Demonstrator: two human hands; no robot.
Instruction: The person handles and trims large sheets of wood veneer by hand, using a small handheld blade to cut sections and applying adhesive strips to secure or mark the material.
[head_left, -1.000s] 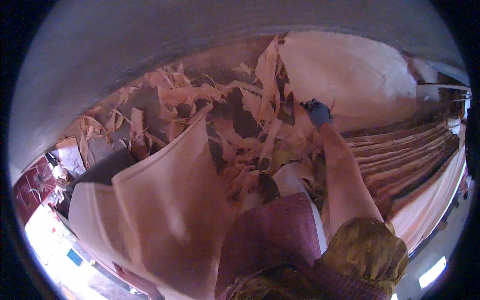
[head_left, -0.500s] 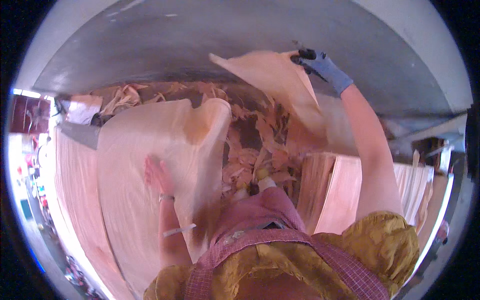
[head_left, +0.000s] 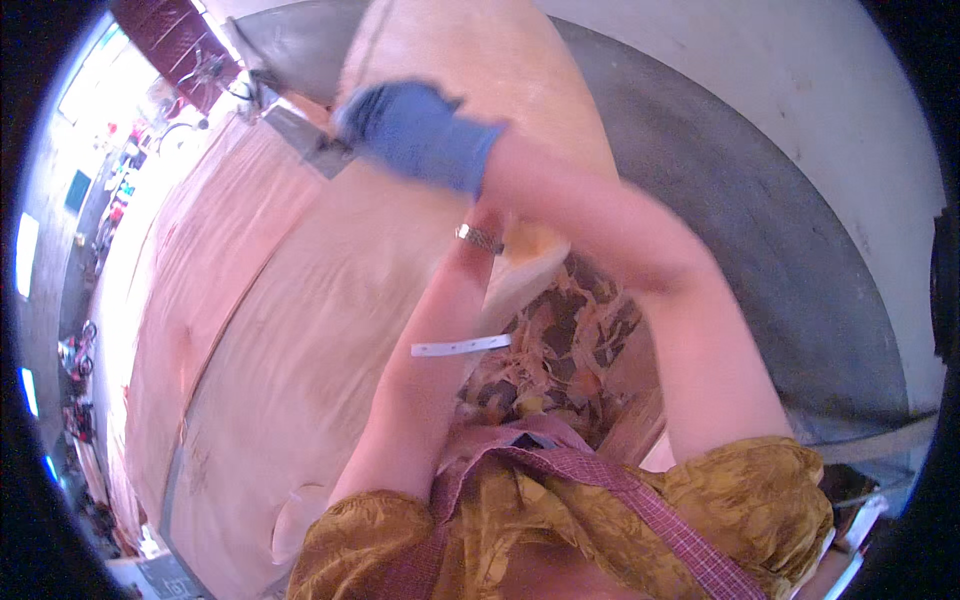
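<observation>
The apron [head_left: 655, 513] is mauve-pink with a fine pale check. Around it, the shirt [head_left: 745, 478] is mustard gold with a tonal mottled pattern. Beyond the apron, the glove [head_left: 425, 140] is blue, darker toward the fingers, the veneer sheet [head_left: 535, 95] pale peach.

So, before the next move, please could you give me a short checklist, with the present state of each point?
1. Right hand gloved: ok, it wears a blue glove.
2. Right hand's grip on the pale sheet: cannot tell, the fingers are blurred.
3. Left hand visible: not ok, it is hidden behind the right arm.
4. Arms uncrossed in this view: not ok, the right arm passes over the left wrist.
5. Left wrist bare: not ok, a metal band is on it.
6. Area beyond the apron free of scraps: not ok, many lie there.
</observation>
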